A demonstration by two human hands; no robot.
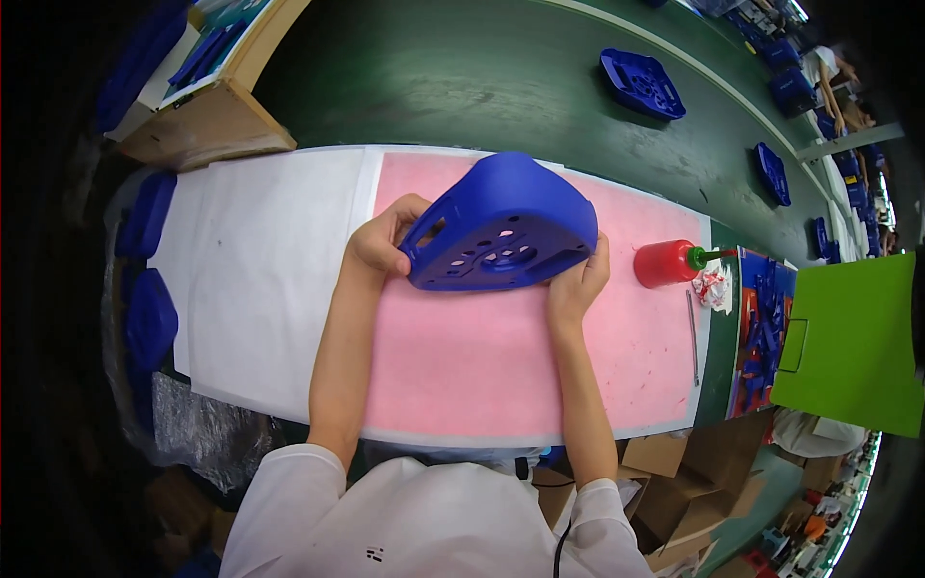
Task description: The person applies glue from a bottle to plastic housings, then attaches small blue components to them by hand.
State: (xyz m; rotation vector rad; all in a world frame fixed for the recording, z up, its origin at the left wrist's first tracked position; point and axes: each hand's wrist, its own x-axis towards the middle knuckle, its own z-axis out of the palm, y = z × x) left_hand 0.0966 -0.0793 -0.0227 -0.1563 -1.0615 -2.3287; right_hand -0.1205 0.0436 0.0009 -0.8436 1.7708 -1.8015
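Note:
Between my two hands I hold up a blue plastic housing (525, 217), tilted above a pink sheet (462, 356). It has a rounded top, a slot near its left end and a group of round holes in its lower face. My left hand (385, 236) grips its left end, thumb at the lower corner. At the opposite end, my right hand (583, 279) holds the right edge, with some fingers hidden behind the part. A red squeeze bottle (665, 263) with a green nozzle lies to the right of my right hand. Beside it are a crumpled stained tissue (713, 287) and a thin metal rod (693, 337).
A white sheet (275, 289) covers the table's left side. Blue housings (644, 85) lie on the green surface (434, 77) beyond. To the right are a tray of blue strips (764, 318) and a green bin (853, 342). A wooden shelf (207, 125) stands far left.

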